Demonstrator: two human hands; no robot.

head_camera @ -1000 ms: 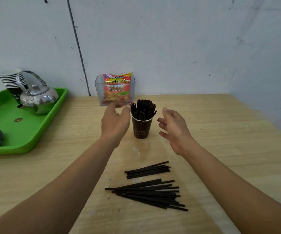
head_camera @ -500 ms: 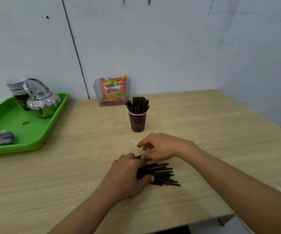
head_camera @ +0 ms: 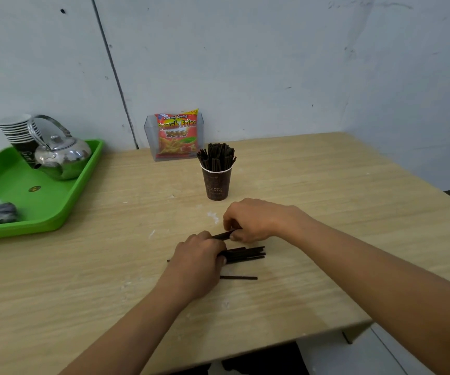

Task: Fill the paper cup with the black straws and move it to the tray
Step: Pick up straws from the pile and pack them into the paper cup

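Loose thin black plastic straws (head_camera: 245, 255), long axes running left-right, are gripped on the wooden table (head_camera: 326, 212) by the left hand (head_camera: 196, 255); 1 is pinched by the right hand (head_camera: 256, 220). The straw-filled brown paper cup (head_camera: 215, 182) stands just beyond, the green plastic tray (head_camera: 42, 209) far left.

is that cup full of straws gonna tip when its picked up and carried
Possibly: the paper cup is narrow, and the straws stand well above its rim, so it looks top-heavy. It probably feels light, and its thin wall may dent if squeezed.
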